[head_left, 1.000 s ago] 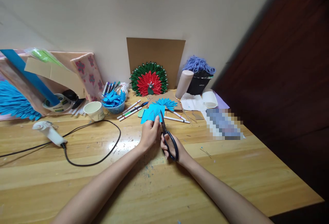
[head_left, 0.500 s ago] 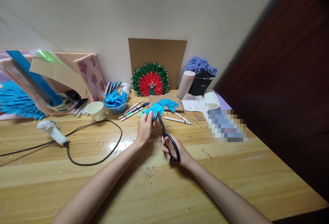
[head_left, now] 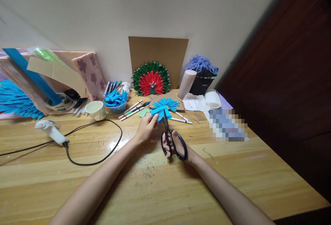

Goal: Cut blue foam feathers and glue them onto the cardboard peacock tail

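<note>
My left hand (head_left: 146,128) pinches a small piece of blue paper (head_left: 160,113) above the wooden table (head_left: 181,190). My right hand (head_left: 178,146) has its fingers through the black handles of a pair of scissors (head_left: 171,139). The handles are spread and the blades point up into the blue paper. Just behind the paper lies a blue paper fan shape (head_left: 164,103) on brown card.
A glue gun (head_left: 49,131) with a looping black cord (head_left: 103,142) lies at left. A paper cup (head_left: 95,110), a bowl of blue paper bits (head_left: 115,101), markers (head_left: 131,110), a red and green paper peacock (head_left: 151,79), purple yarn (head_left: 201,64) and white rolls stand along the wall.
My left hand turned the blue paper and lowered it. The scissors swung more upright and their handles spread apart, with the blades now at the paper's edge.
</note>
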